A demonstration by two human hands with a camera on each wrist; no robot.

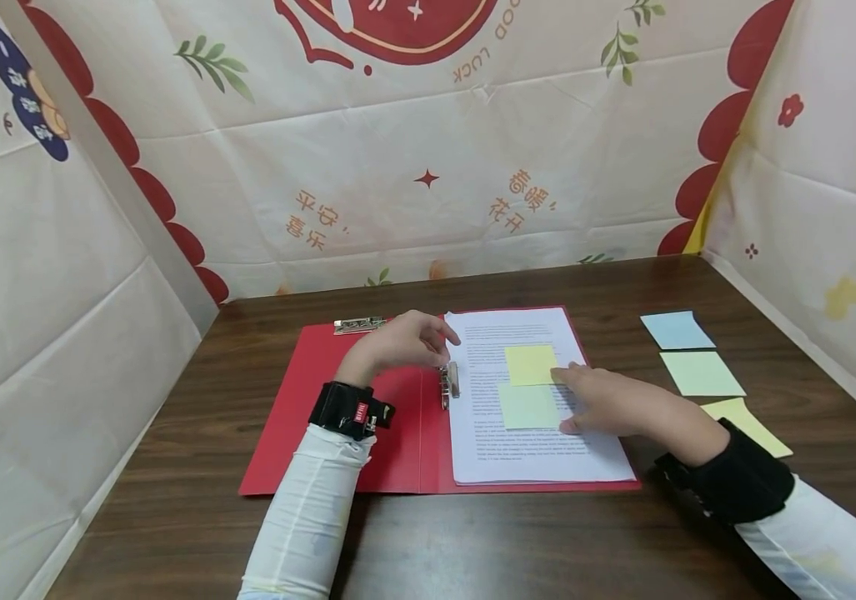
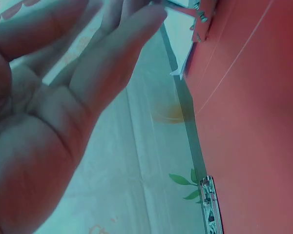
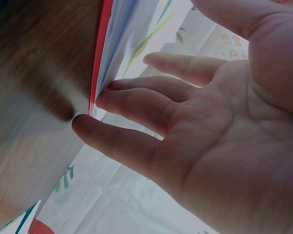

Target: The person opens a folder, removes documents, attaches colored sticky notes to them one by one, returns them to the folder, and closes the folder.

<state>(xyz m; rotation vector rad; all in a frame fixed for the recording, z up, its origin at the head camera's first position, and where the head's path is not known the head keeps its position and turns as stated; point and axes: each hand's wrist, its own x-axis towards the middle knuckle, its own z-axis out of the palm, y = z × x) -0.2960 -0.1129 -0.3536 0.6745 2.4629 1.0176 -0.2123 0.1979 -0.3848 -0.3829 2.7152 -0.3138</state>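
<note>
A red clip folder [image 1: 397, 454] lies spread out on the table, with a stack of printed sheets [image 1: 533, 462] on its right side. On the top sheet sit a yellow sticky note [image 1: 528, 365] and, just below it, a pale green sticky note [image 1: 527, 407]. My right hand [image 1: 611, 400] reaches over the sheets from the right; its extended index fingertip touches the yellow note's right edge. My left hand [image 1: 408, 340] hovers by the sheets' upper left edge, fingers loosely bent, above the metal clip [image 1: 449, 383]. Nothing is visibly held in it.
To the right of the folder, a blue note pad [image 1: 678, 330], a green one [image 1: 703, 373] and a yellow one [image 1: 750, 425] form a column, the yellow partly behind the right forearm. Another metal clip [image 1: 358, 325] is at the folder's top left. Printed cloth [image 1: 428, 125] encloses the table's back and sides.
</note>
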